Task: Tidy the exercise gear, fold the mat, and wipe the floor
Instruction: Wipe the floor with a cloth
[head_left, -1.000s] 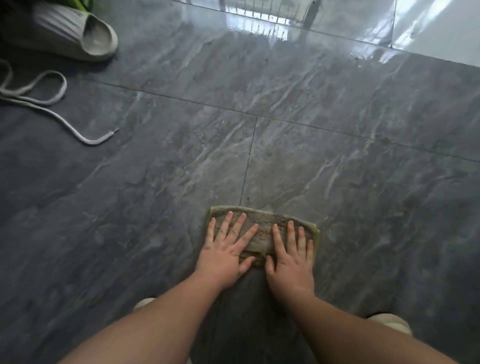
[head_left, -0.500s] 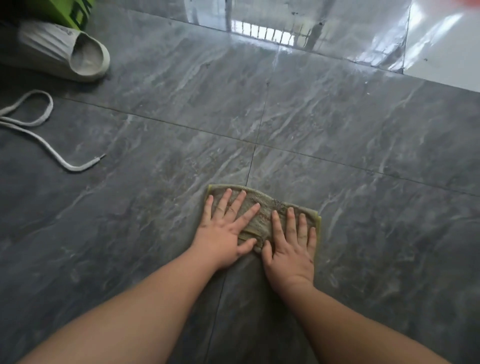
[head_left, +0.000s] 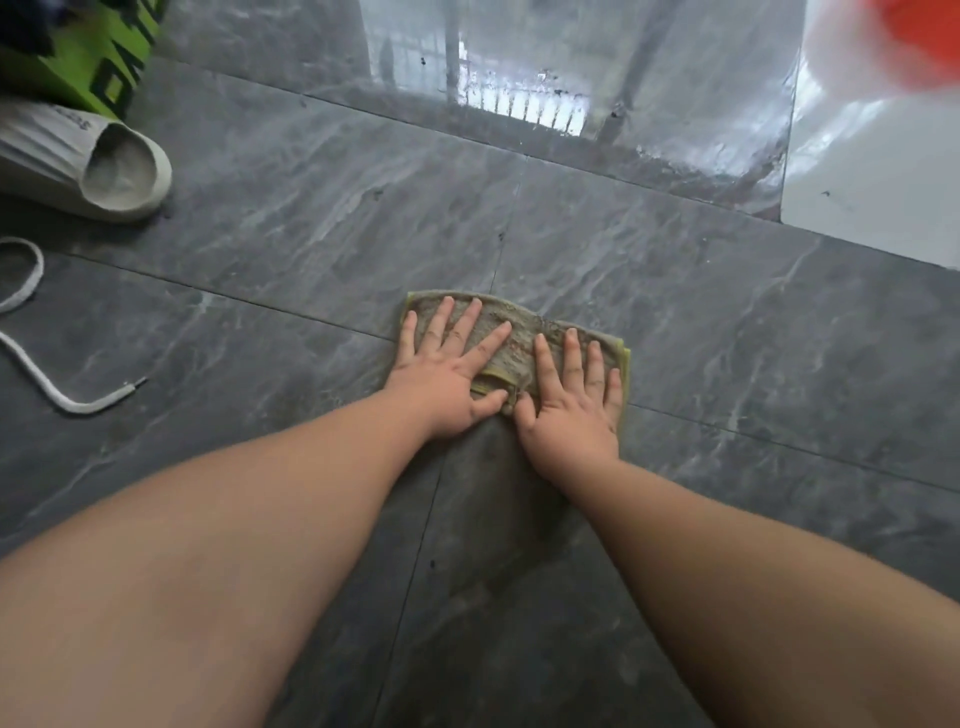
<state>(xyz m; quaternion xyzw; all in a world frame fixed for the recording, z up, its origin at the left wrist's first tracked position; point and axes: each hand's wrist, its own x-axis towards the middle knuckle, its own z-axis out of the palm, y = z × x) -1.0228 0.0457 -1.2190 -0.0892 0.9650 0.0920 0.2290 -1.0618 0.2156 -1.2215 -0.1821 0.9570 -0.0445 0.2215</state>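
Observation:
A dirty olive-green cloth (head_left: 524, 338) lies flat on the dark grey marbled tile floor (head_left: 727, 338), just in front of me. Both hands press down on it side by side with fingers spread. My left hand (head_left: 447, 374) covers the cloth's left half, and my right hand (head_left: 571, 410) covers the right half, thumbs almost touching. A damp, darker streak runs on the tile from the cloth back toward me, between my forearms. No mat or exercise gear is clearly in view.
A grey slipper (head_left: 78, 161) lies at the far left beside a green box with black lettering (head_left: 93, 57). A white cord (head_left: 31, 364) trails along the left edge. A blurred white and red object (head_left: 883, 41) fills the top right above a pale tile (head_left: 872, 192).
Both hands have slid the cloth forward across the tile, past the grout line, with my arms stretched further out. The slipper and cord appear nearer as my view moved forward.

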